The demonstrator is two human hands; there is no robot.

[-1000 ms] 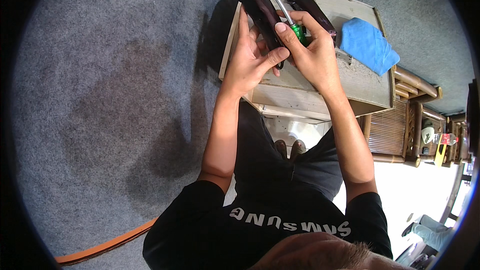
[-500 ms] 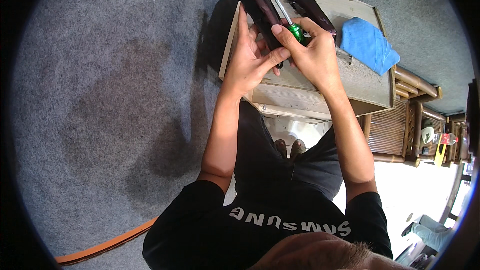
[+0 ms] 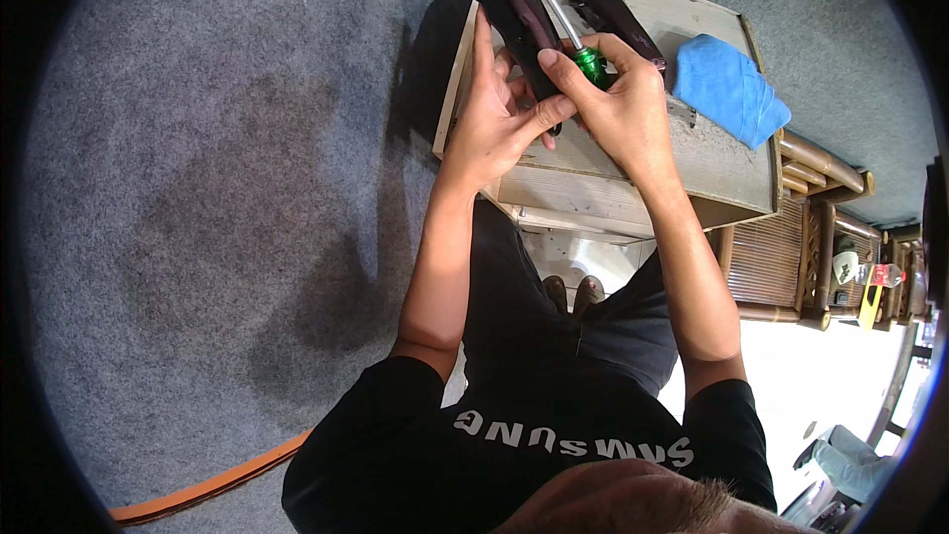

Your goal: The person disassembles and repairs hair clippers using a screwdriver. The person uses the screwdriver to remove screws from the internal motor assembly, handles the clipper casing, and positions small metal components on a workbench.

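Observation:
A dark purple-and-black hair clipper [image 3: 522,25] is held at a slant by my left hand [image 3: 486,133], its fingers underneath and its thumb across the lower end. My right hand [image 3: 630,114] is closed round the green handle of a screwdriver [image 3: 590,63]. The screwdriver's bare metal shaft points up and away, beside the clipper and apart from its head. My right thumb presses on the clipper's lower half. Just beyond my right hand, a second dark hair clipper [image 3: 621,22] lies on a pale wooden box [image 3: 727,170]. Some fingers of both hands are hidden.
A folded blue cloth [image 3: 727,89] lies on the box's right side. Further right stands bamboo furniture [image 3: 766,262] bearing a clear bottle with a red label [image 3: 880,276]. Grey carpet-like material [image 3: 227,168] spreads on the left, with an orange strip [image 3: 222,480] low down.
The held clipper and the screwdriver have shifted very slightly to the right. Both hands keep the same hold.

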